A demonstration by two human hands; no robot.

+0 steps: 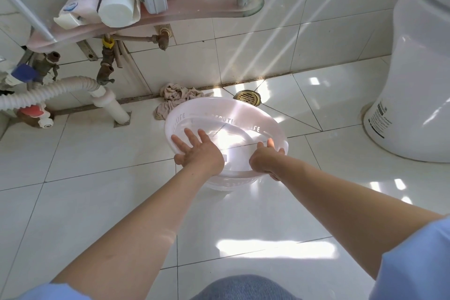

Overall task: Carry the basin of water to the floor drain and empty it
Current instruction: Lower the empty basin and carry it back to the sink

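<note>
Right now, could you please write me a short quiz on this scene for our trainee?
1. True or false: the left hand is curled into a fist.
2. Which lies just beyond the far rim of the basin? A) brass floor drain B) bathtub C) bucket
3. Fill in: the right hand grips the basin's ____.
Key: 1 false; 2 A; 3 rim.

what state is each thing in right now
basin: held at its near rim by both hands, just short of the drain; glare hides whether water is inside
left hand: fingers straight, spread over the rim
right hand: curled round the rim
drain: grate on, partly hidden by the basin
rag: crumpled in a heap
tap: no water running
</note>
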